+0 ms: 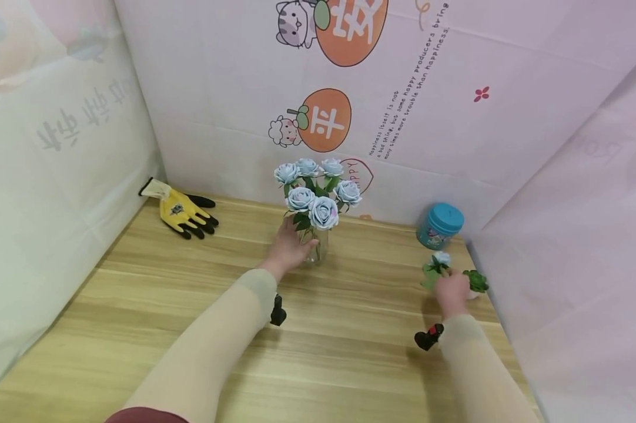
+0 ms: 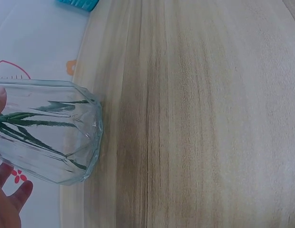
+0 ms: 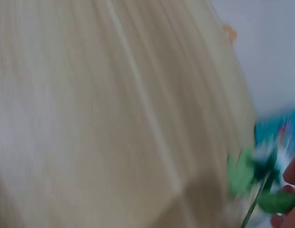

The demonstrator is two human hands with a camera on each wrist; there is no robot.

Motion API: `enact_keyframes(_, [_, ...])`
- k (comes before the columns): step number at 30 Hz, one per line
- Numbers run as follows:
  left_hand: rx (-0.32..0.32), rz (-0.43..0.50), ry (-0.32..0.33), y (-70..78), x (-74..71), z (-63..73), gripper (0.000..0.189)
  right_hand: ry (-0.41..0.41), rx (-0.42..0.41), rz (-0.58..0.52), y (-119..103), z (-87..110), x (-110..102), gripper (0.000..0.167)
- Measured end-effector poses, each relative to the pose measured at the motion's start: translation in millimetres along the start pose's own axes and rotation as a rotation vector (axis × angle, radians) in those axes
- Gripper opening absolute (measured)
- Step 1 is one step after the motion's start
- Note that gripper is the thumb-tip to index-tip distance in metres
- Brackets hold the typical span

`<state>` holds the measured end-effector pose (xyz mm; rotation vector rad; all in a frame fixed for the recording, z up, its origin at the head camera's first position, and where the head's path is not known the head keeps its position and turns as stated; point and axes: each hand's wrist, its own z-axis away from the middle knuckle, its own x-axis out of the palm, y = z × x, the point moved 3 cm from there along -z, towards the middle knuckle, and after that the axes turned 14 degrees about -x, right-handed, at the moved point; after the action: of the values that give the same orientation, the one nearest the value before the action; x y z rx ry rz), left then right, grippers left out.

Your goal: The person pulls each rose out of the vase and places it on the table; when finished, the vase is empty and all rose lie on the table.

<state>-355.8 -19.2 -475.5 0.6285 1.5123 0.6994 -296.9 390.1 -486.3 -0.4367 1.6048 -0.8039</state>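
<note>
Near the back wall, a clear glass vase [image 1: 321, 245] holds several pale blue artificial roses [image 1: 324, 212]. My left hand [image 1: 290, 245] grips this vase from its left side, thumb toward the front. Through the vase's faceted glass [image 2: 47, 137], green stems show in the left wrist view. Over at the right, my right hand [image 1: 452, 291] pinches a single pale blue rose [image 1: 441, 258] by its green stem [image 3: 255, 206]. That rose's bloom points toward the back, with leaves around it, and the right wrist view is blurred.
A small green potted plant [image 1: 475, 281] stands right beside my right hand. Behind it is a turquoise lidded tub [image 1: 441, 227]. A yellow and black work glove [image 1: 183, 210] lies at the back left of the wooden table [image 1: 344, 352]. Printed cloth walls [image 1: 217, 117] enclose the table.
</note>
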Motion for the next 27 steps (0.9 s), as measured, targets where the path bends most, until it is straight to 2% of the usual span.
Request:
enact_keyframes(4, [0.000,0.004,-0.007,0.7,-1.4,0.8,0.090,0.044,-0.183,0.074,-43.6,-9.5,13.6,0.053])
enact_keyframes(6, [0.002,0.002,-0.009,0.4,-1.7,0.8,0.090,0.047,-0.261,0.061,-69.8,-10.7,24.1,0.049])
enact_keyframes(9, [0.006,-0.006,-0.010,-0.3,-1.1,0.1,0.090,0.032,-0.352,-0.025,-111.3,-8.3,42.9,0.040])
enact_keyframes(13, [0.006,0.001,-0.010,-0.8,-1.1,-0.4,0.091,-0.039,-0.455,-0.223,-167.9,0.4,68.9,0.030])
enact_keyframes(15, [0.000,0.004,-0.011,-0.6,-1.7,-0.6,0.091,-0.076,-0.496,-0.334,-192.6,5.3,79.8,0.032])
enact_keyframes(18, [-0.018,0.015,-0.014,-0.5,-2.2,-0.4,0.092,-0.130,-0.503,-0.481,-221.2,12.1,92.5,0.042])
enact_keyframes(22, [-0.013,0.023,-0.014,-0.1,-3.3,1.1,0.090,-0.196,-0.459,-0.640,-242.1,17.0,105.9,0.047])
enact_keyframes(24, [0.002,0.025,-0.011,0.3,-4.4,2.6,0.088,-0.198,-0.434,-0.687,-246.3,18.5,110.3,0.045])
enact_keyframes(27, [0.019,0.048,-0.009,0.8,-6.3,4.3,0.087,-0.143,-0.404,-0.725,-248.3,20.1,113.4,0.041])
